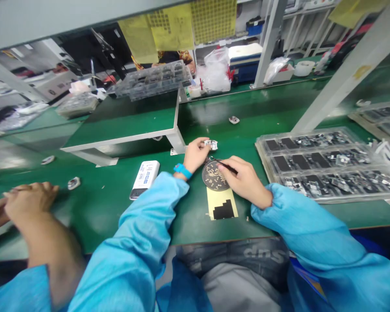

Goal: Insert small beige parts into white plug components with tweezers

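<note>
My left hand [196,157], with a blue band at the wrist, pinches a small white-and-silver part [211,144] above the bench. Between the fingers of my right hand [245,180] is a pair of dark tweezers [228,166], their tips over the far side of a round dark dish [205,180]. Many tiny beige pieces [217,174] lie scattered in that dish. Under its near edge sits a yellow sheet [213,196] with a black stepped patch [223,210]. Whether the tweezers grip a piece is too small to tell.
A white box-shaped device [145,178] lies left of my left forearm. Clear trays [273,171] of dark and silver parts stand at right. A raised green shelf [126,119] is at back left. Another person's hands [32,197] rest at far left. A small white part [234,120] lies farther back.
</note>
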Tool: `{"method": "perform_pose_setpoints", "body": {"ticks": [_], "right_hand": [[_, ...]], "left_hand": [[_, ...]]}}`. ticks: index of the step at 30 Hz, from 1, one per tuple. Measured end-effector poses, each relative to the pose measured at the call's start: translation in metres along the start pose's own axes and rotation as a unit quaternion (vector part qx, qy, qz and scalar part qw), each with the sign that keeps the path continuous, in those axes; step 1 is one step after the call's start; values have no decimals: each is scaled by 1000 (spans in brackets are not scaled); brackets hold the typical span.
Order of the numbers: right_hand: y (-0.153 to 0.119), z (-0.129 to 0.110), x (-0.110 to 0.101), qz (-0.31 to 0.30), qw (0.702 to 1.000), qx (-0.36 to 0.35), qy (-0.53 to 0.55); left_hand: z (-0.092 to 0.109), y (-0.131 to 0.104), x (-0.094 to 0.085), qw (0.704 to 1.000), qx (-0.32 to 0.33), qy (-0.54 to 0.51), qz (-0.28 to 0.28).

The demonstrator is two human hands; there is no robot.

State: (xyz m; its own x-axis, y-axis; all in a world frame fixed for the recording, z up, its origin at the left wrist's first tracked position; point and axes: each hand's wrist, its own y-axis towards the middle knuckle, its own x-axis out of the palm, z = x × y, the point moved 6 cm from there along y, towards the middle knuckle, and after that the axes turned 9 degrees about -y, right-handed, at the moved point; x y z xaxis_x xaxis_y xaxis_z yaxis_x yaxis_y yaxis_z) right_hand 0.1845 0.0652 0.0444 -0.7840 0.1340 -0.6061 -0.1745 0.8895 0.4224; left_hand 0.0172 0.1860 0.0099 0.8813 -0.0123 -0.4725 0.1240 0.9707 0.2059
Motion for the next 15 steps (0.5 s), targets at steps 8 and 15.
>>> {"method": "perform_pose_setpoints", "body": {"ticks": [8,15], "right_hand": [[0,-1,1,-23,999,13,20],[0,2,-12,37,997,61,35]], "left_hand": [[37,110,82,969,42,235,-56],[34,155,118,983,-24,176,-52]]}}
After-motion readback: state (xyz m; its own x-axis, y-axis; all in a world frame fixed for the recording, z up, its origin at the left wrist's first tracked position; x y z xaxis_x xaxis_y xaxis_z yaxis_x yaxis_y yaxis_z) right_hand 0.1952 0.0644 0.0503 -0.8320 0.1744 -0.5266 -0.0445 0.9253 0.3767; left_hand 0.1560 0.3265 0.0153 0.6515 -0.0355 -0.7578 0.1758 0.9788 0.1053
